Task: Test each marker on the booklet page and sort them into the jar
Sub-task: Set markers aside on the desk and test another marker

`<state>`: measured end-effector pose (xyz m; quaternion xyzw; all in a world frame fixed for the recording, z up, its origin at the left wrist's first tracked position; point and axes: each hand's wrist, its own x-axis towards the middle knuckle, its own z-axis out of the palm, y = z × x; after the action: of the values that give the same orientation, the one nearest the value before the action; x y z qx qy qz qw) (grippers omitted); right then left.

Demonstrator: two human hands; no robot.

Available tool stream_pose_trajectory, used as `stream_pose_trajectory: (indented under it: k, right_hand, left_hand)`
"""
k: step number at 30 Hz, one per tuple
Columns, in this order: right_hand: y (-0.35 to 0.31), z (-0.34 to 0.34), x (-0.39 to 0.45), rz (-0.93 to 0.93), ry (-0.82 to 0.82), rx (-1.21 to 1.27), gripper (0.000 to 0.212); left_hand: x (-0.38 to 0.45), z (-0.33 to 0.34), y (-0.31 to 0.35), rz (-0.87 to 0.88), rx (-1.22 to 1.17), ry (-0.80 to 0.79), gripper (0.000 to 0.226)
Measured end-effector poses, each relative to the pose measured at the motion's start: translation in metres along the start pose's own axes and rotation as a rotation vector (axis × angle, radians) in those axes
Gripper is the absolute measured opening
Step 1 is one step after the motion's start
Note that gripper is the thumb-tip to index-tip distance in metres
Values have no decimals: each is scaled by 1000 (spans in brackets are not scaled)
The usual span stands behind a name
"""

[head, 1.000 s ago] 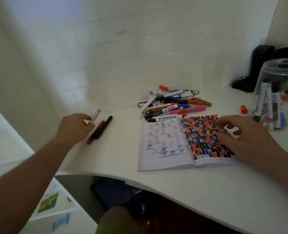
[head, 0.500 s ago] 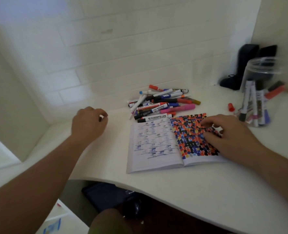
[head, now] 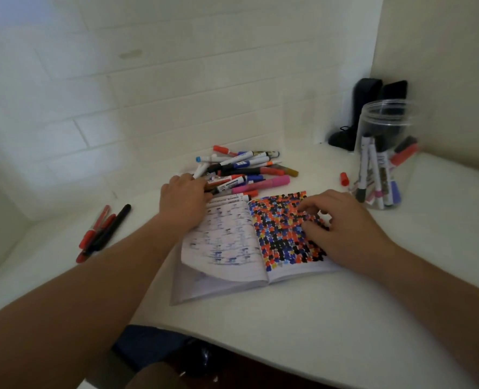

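Markers [head: 246, 171] meet the left hand [head: 183, 199], grip unclear; right hand [head: 342, 223] presses the booklet [head: 227, 248], fingers bent.

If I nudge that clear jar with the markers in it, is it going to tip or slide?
The clear jar stands tall and upright, so a push near its rim would probably tip it rather than slide it. The markers in it lean to one side, which may shift its balance. It looks like thin plastic, likely light, so even a low push should move it easily on the smooth white desk.
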<state>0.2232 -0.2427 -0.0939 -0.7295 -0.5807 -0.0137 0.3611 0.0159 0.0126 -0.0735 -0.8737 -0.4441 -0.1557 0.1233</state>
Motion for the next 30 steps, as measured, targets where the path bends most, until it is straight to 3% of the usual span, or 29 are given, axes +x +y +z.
stream_pose_trajectory:
  k: [4, 7, 11, 14, 19, 22, 28, 30]
  right_hand:
    - [-2, -1, 1, 8, -10, 6, 27]
    - [-2, -3, 0, -12, 56, -12, 33]
    - [-4, -9, 0, -76, 123, -115, 54]
    - [-7, -7, 1, -233, 103, -375, 52]
    - [-7, -12, 2, -249, 55, -596, 32]
    - [-7, -12, 1, -194, -14, -665, 42]
    - [-23, -9, -2, -231, -205, -519, 35]
    - [-25, -9, -4, -212, -246, -443, 43]
  left_hand:
    - [-5, -3, 6, -15, -21, 35, 29]
    - [-21, -23, 33, 113, -167, 113, 24]
    - [-46, -60, 79, 462, -390, -175, 17]
    - [-60, -69, 98, 607, -549, -253, 10]
    - [-64, -55, 96, 413, -737, -314, 13]
    - [-67, -45, 92, 336, -823, -296, 16]
    - [-76, -33, 90, 302, -889, -176, 24]
    - [-78, -31, 89, 360, -834, -118, 22]
